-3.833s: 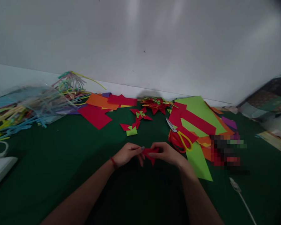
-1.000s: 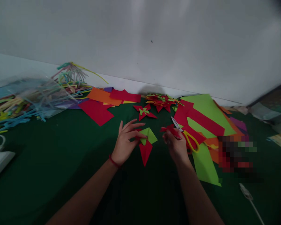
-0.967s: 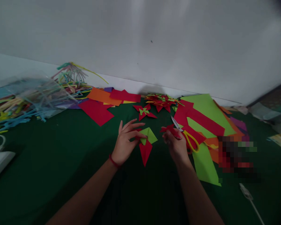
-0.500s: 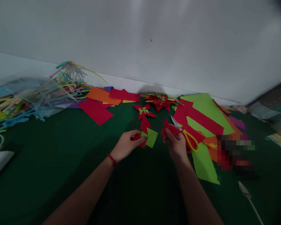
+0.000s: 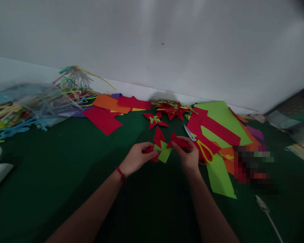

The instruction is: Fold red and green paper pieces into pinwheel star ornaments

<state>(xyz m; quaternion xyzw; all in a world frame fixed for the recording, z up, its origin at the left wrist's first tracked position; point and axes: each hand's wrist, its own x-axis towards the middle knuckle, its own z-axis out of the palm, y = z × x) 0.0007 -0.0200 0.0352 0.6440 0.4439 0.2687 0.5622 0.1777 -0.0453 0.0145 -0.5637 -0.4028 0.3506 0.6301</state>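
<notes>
My left hand point(image 5: 141, 154) pinches a red and green paper pinwheel shape point(image 5: 164, 155) over the table. One red point point(image 5: 158, 136) of it sticks up, and its green middle lies between my hands. My right hand point(image 5: 188, 153) is closed on a folded red paper piece point(image 5: 180, 141), whose left end meets the right edge of the green paper. Whether the two are joined there I cannot tell. A similar red paper star with a green centre point(image 5: 155, 119) lies just beyond. Beside my right hand rest scissors with yellow handles point(image 5: 205, 151), partly open.
Against the wall sits a pile of paper stars point(image 5: 172, 108). Red, orange and green sheets point(image 5: 221, 175) lie to the right, more red sheets point(image 5: 103, 119) to the left. A clear bag of pipe cleaners point(image 5: 43, 101) is at far left, a white cable point(image 5: 268, 212) at lower right.
My right hand has moved left, bringing the red paper piece up against the green paper in my left hand. My left hand has stayed nearly in place.
</notes>
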